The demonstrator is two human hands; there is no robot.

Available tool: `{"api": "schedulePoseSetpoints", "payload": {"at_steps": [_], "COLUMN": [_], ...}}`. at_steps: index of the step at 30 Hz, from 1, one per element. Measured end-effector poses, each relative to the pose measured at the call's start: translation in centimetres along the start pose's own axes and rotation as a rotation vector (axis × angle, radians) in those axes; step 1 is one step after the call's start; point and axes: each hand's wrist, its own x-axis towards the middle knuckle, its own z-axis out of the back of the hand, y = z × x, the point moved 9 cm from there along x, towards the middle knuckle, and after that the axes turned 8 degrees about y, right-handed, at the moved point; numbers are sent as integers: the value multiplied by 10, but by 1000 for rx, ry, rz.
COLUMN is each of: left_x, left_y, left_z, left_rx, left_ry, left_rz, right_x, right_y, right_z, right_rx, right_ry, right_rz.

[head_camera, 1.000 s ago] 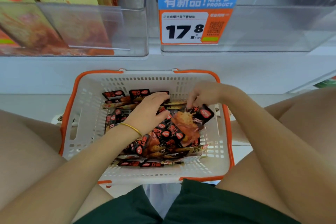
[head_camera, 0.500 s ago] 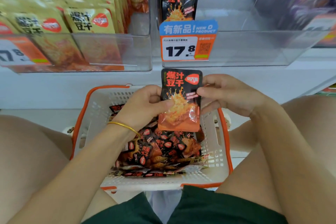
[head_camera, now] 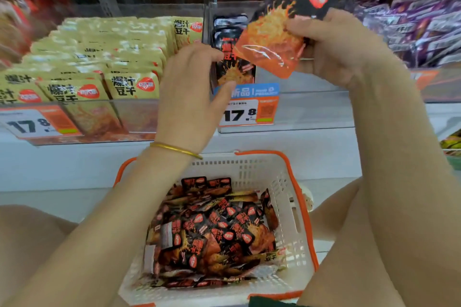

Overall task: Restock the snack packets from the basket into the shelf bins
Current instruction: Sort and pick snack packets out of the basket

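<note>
My right hand grips a black-and-orange snack packet, tilted, raised in front of the clear middle shelf bin. That bin holds a few upright packets of the same kind at its left side. My left hand hovers in front of those packets with fingers loosely curled and nothing in it; a gold bangle sits on its wrist. Below, a white basket with an orange rim holds several more black-and-orange packets.
A clear bin on the left is packed with yellow packets. Purple packets fill the bin at the right. Price tags reading 17.8 hang on the bin fronts. My knees flank the basket on both sides.
Both hands lifted one packet out of the basket. The left hand has let go of it and the right hand has carried it up and rightward to the middle bin.
</note>
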Motion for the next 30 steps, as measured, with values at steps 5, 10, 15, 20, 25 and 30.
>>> {"api": "schedulePoseSetpoints", "payload": {"at_steps": [5,10,15,20,25,30], "left_x": [12,10,10,9,9,8], "left_y": [9,12,13,12,12,13], "left_z": [-27,-33,-33,-35,-38,-39], "left_rx": [146,192,160,148,139,155], "left_ry": [257,280,276,263,257,255], "left_rz": [86,108,119,122,115,107], "right_x": [51,75,86,99,104,100], "right_y": [-14,-60,-66,-67,-73,-80], "right_z": [6,-14,-8,-12,-11,-5], "right_rx": [-502,-627,-1028,-1030,-859,-764], "right_ry": [-20,58,38,-9,-60,-45], "right_rz": [-123,-257,-350,-316,-353,-395]}}
